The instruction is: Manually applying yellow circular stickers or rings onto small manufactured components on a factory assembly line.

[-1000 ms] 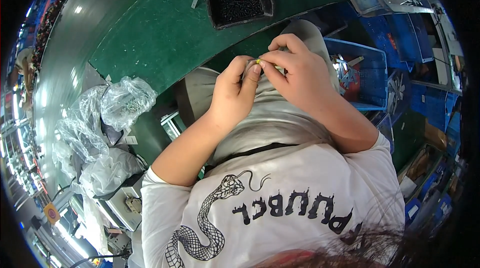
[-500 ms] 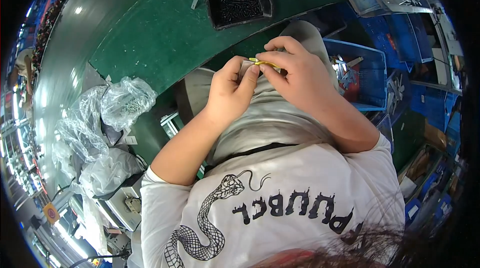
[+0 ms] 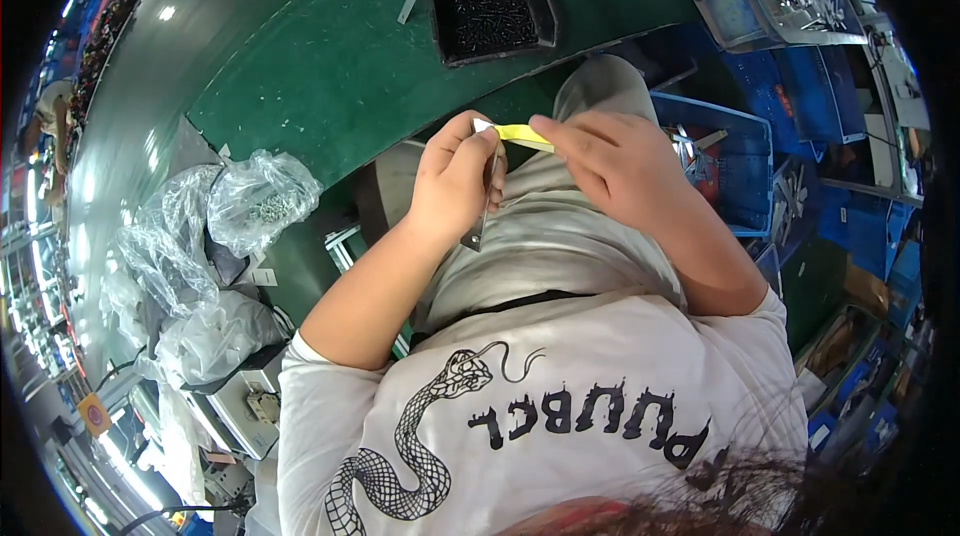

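Observation:
My left hand (image 3: 447,179) is closed around a flat metal strip (image 3: 476,235), whose lower end sticks out beneath the fingers and whose pale top end shows by the thumb. From that top end a yellow band (image 3: 522,135), perhaps tape, stretches across to my right hand (image 3: 622,164). The right fingertips are closed on the band's far end, which they partly cover. Both hands are in the air above my lap, just off the edge of the green table (image 3: 330,86).
On the table stands a black bin (image 3: 548,31) of small black parts, a metal strip (image 3: 409,4) leaning at its side. Clear plastic bags (image 3: 262,201) lie at the left. To the right are a blue crate (image 3: 757,171) with metal pieces and a higher bin (image 3: 735,11) of metal parts.
The right hand has drawn away to the right and slightly down. The yellow band between the hands now shows longer and flatter. The metal strip's lower length has come into sight beneath the left hand.

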Motion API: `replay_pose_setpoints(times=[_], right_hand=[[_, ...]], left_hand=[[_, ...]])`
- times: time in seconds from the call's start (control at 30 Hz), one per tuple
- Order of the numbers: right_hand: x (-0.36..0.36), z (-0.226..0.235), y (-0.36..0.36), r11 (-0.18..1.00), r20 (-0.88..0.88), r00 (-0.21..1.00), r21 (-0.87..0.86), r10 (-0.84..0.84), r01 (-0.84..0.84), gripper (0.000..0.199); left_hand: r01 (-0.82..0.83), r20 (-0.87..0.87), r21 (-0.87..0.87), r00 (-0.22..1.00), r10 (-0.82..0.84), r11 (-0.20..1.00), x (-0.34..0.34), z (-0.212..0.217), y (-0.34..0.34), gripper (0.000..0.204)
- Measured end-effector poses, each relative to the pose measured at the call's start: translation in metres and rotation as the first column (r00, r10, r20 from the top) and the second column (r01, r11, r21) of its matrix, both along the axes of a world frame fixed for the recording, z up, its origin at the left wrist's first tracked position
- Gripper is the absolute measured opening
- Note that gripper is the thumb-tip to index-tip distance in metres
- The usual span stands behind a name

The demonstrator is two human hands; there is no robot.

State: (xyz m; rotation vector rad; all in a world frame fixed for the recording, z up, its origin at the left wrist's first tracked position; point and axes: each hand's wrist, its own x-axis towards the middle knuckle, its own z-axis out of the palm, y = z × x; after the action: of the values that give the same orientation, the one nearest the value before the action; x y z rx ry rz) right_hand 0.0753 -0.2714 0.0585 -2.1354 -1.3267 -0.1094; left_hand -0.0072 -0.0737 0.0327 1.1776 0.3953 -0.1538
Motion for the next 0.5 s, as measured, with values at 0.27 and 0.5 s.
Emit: replay_pose_setpoints(times=[0.27, 0.5], right_hand=[[0.001, 0.002, -0.008, 0.990, 0.178, 0.974, -0.038, 0.137, -0.133, 0.043], [-0.003, 0.011, -0.010, 0.990, 0.174, 0.975, -0.025, 0.142, -0.140, 0.039]], left_hand=[[0.072, 0.045, -0.145, 0.997, -0.066, 0.987, -0.004, -0.006, -0.003, 0.016], [0.098, 0.088, -0.145, 0.992, -0.085, 0.985, -0.001, -0.009, 0.002, 0.016]])
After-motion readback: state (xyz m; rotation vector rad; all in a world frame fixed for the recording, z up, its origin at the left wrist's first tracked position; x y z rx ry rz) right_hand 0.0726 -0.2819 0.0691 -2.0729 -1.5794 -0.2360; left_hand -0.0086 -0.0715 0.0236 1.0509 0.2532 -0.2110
